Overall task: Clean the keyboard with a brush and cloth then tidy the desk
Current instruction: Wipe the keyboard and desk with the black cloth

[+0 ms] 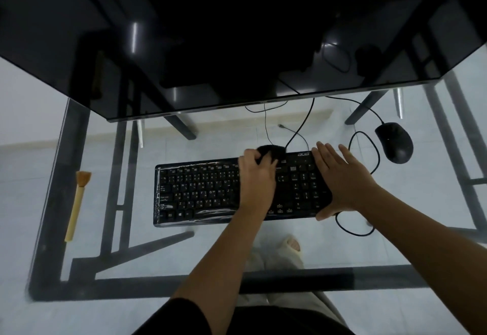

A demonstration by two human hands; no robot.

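A black keyboard (200,192) lies on the glass desk (105,263), its keys under a clear film. My left hand (257,176) presses a dark cloth (272,150) onto the keyboard's upper middle, near its far edge. My right hand (340,176) lies flat with fingers spread on the keyboard's right end, thumb hooked around the near edge. A brush (77,204) with a pale wooden handle and tan bristles lies on the desk far to the left, apart from both hands.
A black mouse (394,142) sits to the right of the keyboard, its cable looping across the glass. A dark monitor (237,31) fills the back of the desk. The desk's black frame and my legs show through the glass.
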